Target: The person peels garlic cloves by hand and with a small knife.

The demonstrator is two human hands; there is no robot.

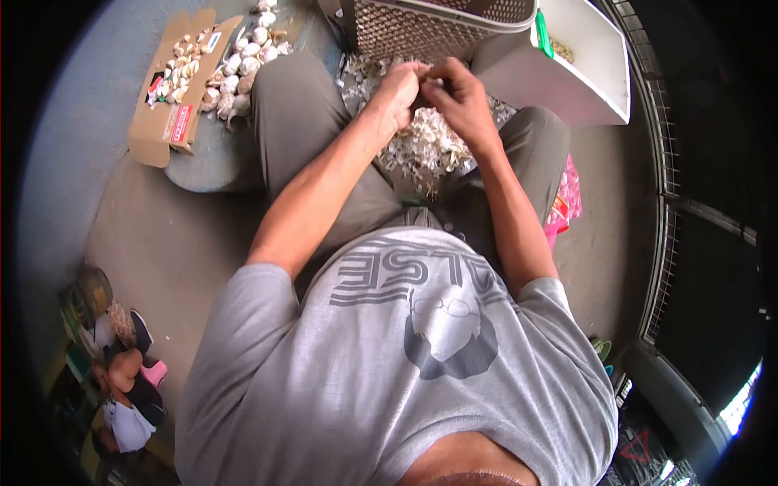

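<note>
My left hand [398,91] and my right hand [459,95] meet above a pile of papery white garlic skins [428,146] between my knees. Both are closed, fingertips pinched together; whatever sits between them is too small and covered to make out. To the left, whole garlic bulbs [241,69] lie heaped on a bluish round surface [215,172]. Beside them, loose garlic cloves [180,71] rest on an opened cardboard box [152,134].
Ahead stands a grey perforated plastic basket [429,31]. Right of it, a white container [587,77] holds pale pieces, with a green object [543,35] at its rim. A pink bag [566,194] lies by my right leg. Another person [128,405] sits at lower left.
</note>
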